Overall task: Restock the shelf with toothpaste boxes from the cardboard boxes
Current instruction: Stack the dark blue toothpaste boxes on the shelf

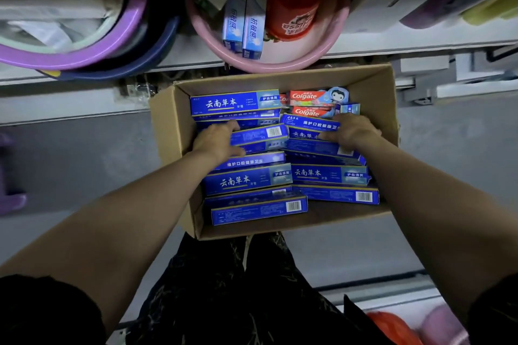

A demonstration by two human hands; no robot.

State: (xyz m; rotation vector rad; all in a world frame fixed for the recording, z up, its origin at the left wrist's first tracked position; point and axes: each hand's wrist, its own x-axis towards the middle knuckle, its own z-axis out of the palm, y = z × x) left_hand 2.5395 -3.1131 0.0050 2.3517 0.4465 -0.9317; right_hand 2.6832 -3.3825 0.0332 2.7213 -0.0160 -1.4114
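Judged barely started, with left grip (pixel 217 143) and right grip (pixel 350 130) each clamped round toothpaste boxes (pixel 246 179) inside the nearly full cardboard box (pixel 171 126), shelf (pixel 420 42) just beyond both awaiting nearly everything.

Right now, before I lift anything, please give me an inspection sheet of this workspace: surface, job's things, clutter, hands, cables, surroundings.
Surface: grey floor; the cardboard box seems to stand on it.
Job's things: blue toothpaste boxes in two rough stacks inside; Colgate boxes at the far right corner.
Clutter: pink basin holding light-blue toothpaste boxes and a red cup; purple basin beside it.
Grippers: left hand grips one blue toothpaste box; right hand appears to grip another.
Cables: nothing seen.
Surroundings: white shelf edge above the box.
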